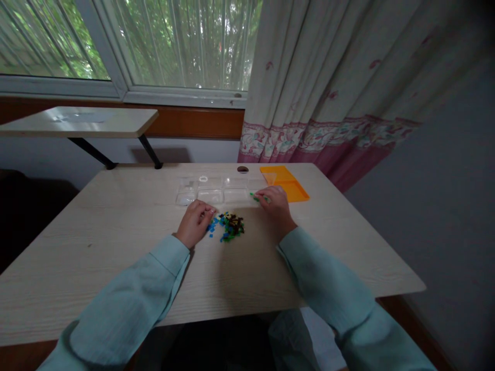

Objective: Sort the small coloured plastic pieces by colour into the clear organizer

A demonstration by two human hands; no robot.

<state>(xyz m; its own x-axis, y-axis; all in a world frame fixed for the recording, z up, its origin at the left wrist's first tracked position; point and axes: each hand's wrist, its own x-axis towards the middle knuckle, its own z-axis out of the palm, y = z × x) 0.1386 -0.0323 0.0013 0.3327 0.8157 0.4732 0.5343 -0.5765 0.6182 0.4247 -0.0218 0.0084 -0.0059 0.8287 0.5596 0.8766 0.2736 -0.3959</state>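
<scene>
Keeping the right hand (275,207) low by the green pieces (252,195) at the right end of the clear tray (223,192) probably suits bits so small, the left hand (194,222) curled beside the mixed pile (232,225), though whether either's bent fingers grip anything I cannot tell.

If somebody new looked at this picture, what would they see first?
Probably the bright orange tray near the table's far right corner, as it is such a bold colour. Next might come the little heap of blue, green, yellow and dark pieces between the left hand and the right hand, closer to the left. The leafy green window at the back also stands out.
</scene>
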